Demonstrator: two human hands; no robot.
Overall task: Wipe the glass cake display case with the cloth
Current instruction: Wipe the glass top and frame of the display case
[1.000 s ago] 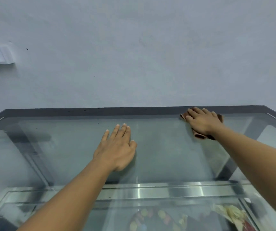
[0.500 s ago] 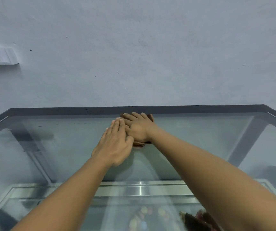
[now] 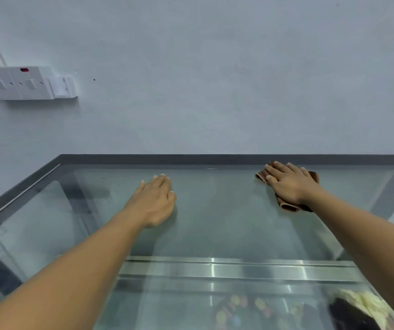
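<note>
The brown cloth (image 3: 287, 207) lies flat under your right hand (image 3: 290, 184), whose straight fingers press it onto the cake display case's glass top (image 3: 215, 222), just short of the dark rear frame (image 3: 191, 159). Well to that hand's left, your left hand (image 3: 154, 201) rests palm-down and flat on bare glass, holding nothing. Nearer you than both wrists, blurred cakes (image 3: 357, 306) show through the glass.

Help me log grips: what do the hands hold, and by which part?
Nothing is gripped. The right hand presses flat on the middle of the cloth, fingers straight; the left hand lies flat on the bare glass.
</note>
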